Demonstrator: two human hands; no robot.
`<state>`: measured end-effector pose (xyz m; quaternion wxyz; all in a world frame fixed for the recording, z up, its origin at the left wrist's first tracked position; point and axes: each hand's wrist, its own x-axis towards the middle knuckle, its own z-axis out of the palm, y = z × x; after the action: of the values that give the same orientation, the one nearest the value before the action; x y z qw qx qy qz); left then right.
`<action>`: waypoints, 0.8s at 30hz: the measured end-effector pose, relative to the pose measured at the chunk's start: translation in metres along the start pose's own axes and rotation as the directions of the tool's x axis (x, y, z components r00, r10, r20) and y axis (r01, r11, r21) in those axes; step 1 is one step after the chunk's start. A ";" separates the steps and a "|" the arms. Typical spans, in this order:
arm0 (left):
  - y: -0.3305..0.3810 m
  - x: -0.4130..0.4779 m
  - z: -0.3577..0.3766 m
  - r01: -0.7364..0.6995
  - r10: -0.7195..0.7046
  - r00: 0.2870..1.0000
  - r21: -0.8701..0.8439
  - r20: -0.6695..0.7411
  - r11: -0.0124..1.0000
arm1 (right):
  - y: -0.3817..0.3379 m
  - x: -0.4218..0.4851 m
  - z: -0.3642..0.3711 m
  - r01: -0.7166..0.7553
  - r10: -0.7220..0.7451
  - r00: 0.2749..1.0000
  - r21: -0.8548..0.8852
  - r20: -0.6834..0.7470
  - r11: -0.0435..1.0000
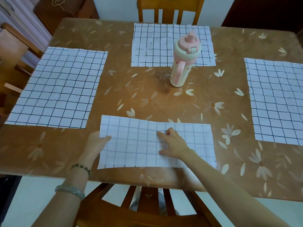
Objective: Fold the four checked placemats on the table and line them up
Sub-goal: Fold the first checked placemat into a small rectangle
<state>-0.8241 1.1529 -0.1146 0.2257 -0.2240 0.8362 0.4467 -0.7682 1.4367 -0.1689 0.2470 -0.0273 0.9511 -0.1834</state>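
I'm folding the near mat [139, 145]: left hand [96, 143] pinching its edge, right hand [175, 145] pressing flat, fingers relaxed; next likely needs that edge carried across squarely.

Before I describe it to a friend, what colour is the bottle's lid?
Pink lid on a cream bottle; clearest in the head view.

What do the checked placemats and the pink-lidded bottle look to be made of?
The white checked placemats: thin matte cloth, probably cotton, judging by the wavy grid lines and soft creases. The cream bottle with pink lid and handle: likely plastic, smooth with a slight sheen, given the moulded handle and spout.
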 end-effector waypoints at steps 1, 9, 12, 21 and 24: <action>0.005 -0.002 -0.006 -0.021 0.021 1.000 0.021 0.003 1.000 | -0.006 0.002 0.001 0.003 -0.003 1.000 -0.003 0.002 1.000; 0.038 -0.016 -0.045 -0.119 0.108 0.991 0.166 0.075 0.979 | -0.033 0.013 0.004 -0.062 0.061 0.997 0.012 0.050 0.998; 0.054 -0.033 -0.042 -0.187 0.172 0.980 0.154 0.102 0.970 | -0.037 0.014 0.000 -0.087 0.086 0.994 0.016 0.074 0.996; 0.100 -0.082 0.000 -0.453 0.386 0.887 0.309 0.254 0.836 | -0.046 0.021 -0.005 -0.153 0.158 0.976 -0.045 0.151 0.987; 0.106 -0.087 0.016 -0.491 0.391 0.867 0.391 0.310 0.779 | -0.049 0.024 -0.006 -0.181 0.194 0.965 -0.087 0.175 0.980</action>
<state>-0.8129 1.2344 -0.0040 0.2480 0.0873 0.9174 0.2987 -0.7943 1.3895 -0.1570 0.3484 0.0376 0.9285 -0.1225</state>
